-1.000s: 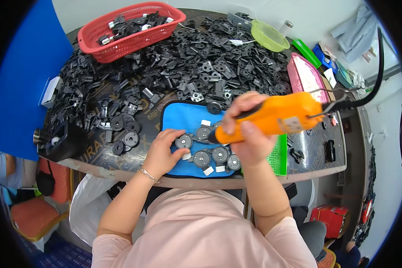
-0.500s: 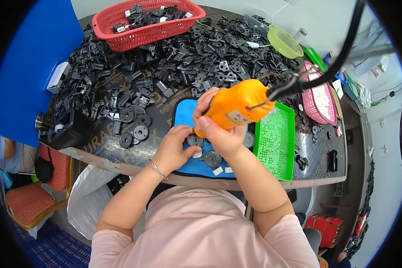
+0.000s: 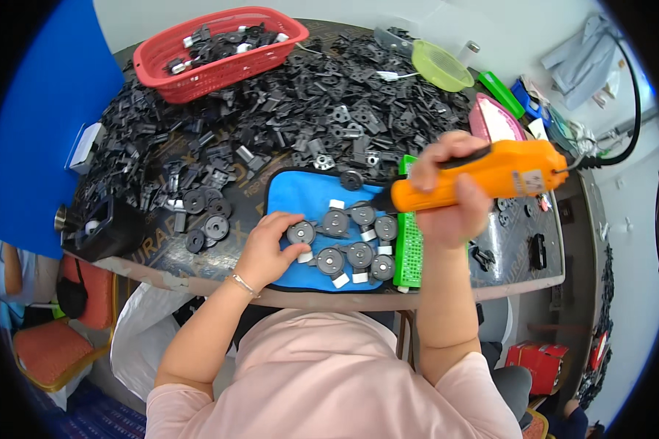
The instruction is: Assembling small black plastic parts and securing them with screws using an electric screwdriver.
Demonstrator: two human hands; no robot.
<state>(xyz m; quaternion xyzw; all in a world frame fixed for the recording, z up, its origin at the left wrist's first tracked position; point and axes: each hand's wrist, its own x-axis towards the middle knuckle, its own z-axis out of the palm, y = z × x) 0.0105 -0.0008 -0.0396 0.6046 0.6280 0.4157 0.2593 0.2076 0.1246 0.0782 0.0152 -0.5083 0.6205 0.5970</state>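
My right hand [image 3: 450, 194] is wrapped round an orange electric screwdriver [image 3: 523, 175], held level over the green tray with its dark tip pointing left. Under that tip lies a blue mat [image 3: 289, 194]. Several black round wheel-like parts with white tabs rest on it, one of them a wheel part [image 3: 330, 260] near the front. At the mat's left, my left hand [image 3: 271, 249] has its fingers and thumb around another black wheel part [image 3: 301, 233]. The screwdriver tip is close to a wheel part [image 3: 362, 214] at the back; whether it touches cannot be told.
A green perforated tray [image 3: 410, 256] stands right of the mat. Black plastic pieces [image 3: 307, 102] are heaped across the back. Beyond are a red basket [image 3: 227, 74], a yellow-green basket [image 3: 439, 69] and a pink basket [image 3: 483, 121]. Loose black discs [image 3: 216, 227] lie to the left.
My right hand has swung the screwdriver right, away from the part at my left hand, and turned its tip leftward. My left hand stays by that part. More wheel parts now show.
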